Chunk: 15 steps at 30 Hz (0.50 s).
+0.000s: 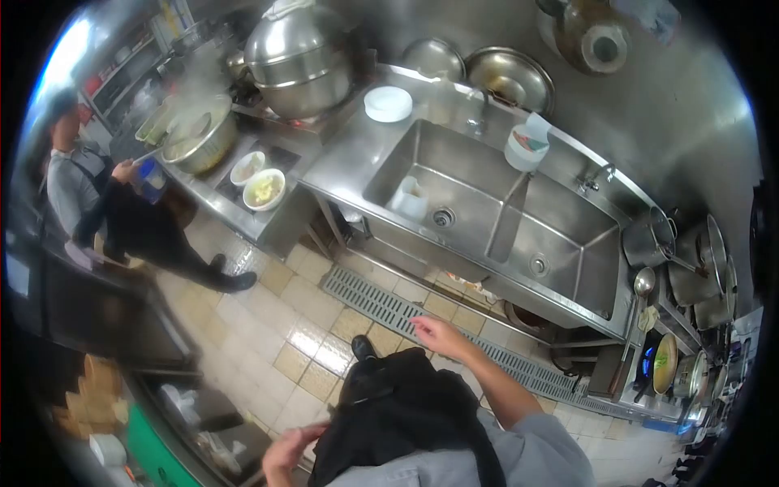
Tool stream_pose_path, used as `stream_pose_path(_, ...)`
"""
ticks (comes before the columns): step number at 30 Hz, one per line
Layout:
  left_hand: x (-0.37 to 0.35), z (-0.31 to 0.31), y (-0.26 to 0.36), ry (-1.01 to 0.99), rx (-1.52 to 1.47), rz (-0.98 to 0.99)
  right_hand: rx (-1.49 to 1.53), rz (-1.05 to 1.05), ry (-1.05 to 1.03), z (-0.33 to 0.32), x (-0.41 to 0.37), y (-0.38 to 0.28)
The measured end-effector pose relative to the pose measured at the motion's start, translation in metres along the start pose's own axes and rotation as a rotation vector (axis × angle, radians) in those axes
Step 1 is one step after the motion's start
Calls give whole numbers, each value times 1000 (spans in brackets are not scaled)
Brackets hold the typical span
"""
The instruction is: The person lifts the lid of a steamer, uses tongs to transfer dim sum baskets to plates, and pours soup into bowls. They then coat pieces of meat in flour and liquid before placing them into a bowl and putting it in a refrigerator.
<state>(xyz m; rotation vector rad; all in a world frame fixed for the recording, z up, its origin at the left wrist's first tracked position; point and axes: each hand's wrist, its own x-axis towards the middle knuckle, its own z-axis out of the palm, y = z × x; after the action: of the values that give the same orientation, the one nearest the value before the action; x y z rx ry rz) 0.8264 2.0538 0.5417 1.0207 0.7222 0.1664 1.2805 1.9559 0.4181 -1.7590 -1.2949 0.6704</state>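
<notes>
My right hand [436, 334] hangs in the air over the floor, below the front edge of the steel double sink [503, 261]. Its fingers look loosely curled, and nothing shows in them. Low by my left side, my left hand [290, 448] has its fingers stretched toward my black apron [389, 422]; it holds nothing that I can see. In the left basin stands a whitish translucent container [411, 200]. A white tub [526, 148] with a printed label sits at the back, by the divider between the basins. A stack of white plates [388, 104] rests on the counter left of the sink.
At the left, a person [77, 183] holds a blue container [152, 180] beside a large steaming pot [199, 134]. Two white bowls [264, 190] with food stand nearby. A drain grate [381, 300] crosses the tiled floor. A pan [664, 364] sits by a blue flame at the right.
</notes>
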Motion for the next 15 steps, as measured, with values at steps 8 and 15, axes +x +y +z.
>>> stream_pose_path(8, 177, -124, 78, 292, 254, 217, -65, 222, 517, -21, 5, 50)
stream_pose_path(15, 312, -71, 86, 162, 211, 258, -261, 323, 802, -66, -18, 81)
